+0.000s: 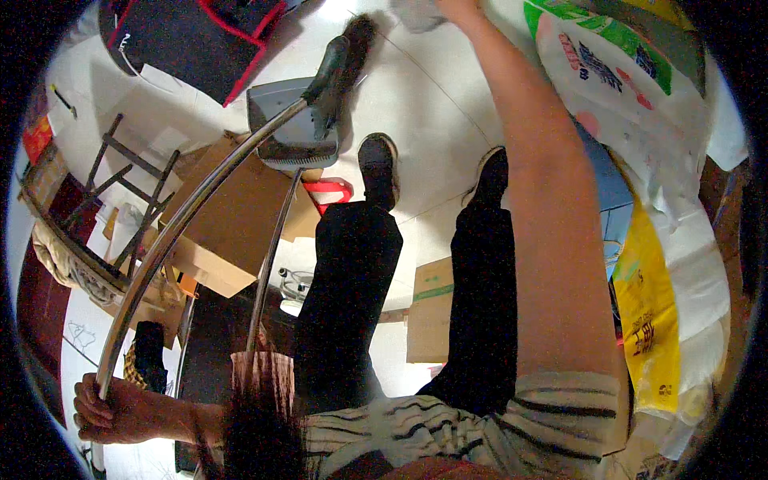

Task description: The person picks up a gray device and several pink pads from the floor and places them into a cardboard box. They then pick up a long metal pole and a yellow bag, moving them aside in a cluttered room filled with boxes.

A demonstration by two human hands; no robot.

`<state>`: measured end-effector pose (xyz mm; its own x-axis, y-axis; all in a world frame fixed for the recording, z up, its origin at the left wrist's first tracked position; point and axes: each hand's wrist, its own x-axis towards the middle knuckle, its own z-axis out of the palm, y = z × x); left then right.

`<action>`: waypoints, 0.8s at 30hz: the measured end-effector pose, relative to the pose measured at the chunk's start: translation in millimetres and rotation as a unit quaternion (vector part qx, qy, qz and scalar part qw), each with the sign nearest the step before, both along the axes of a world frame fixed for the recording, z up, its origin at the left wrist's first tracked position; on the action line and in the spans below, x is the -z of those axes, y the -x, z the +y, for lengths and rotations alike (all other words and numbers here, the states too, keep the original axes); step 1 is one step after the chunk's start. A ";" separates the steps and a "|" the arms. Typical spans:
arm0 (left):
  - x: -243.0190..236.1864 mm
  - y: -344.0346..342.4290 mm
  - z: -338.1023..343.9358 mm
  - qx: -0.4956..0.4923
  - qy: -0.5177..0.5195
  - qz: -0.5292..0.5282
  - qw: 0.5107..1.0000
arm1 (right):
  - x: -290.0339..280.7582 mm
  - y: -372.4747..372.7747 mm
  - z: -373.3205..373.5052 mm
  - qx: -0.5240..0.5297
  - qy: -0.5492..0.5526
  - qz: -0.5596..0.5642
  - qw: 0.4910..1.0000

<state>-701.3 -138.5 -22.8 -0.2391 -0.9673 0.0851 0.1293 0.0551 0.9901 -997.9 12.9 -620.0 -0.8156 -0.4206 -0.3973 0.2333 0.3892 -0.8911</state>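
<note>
At the lower left my left hand is closed around the metal handle of a broom. The handle slants up and away to a dark bristled broom head on the floor. Under and beside that head lies a grey dustpan, its long thin handle running back toward me until hair hides its end. My right arm stretches far forward, and my right hand is partly cut off at the upper edge. Next to it is a soft grey thing; whether the fingers grip it cannot be made out.
Left of my legs stand a cardboard box and a dark stool frame. A black bag with red trim lies at the far left. White and yellow plastic packaging lines the right side. Another carton sits between my legs.
</note>
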 end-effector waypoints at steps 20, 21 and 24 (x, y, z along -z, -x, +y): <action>6.1 2.9 13.9 -0.171 0.162 -0.173 0.956 | -130.9 -72.5 104.5 -0.083 -0.164 0.164 0.969; 3.2 -7.0 3.7 -0.127 0.103 -0.073 0.984 | -132.0 -74.9 133.9 -0.103 -0.204 0.190 0.955; -0.1 -6.1 8.3 -0.150 0.127 -0.134 0.971 | -159.1 -110.6 191.3 -0.171 -0.213 0.136 0.952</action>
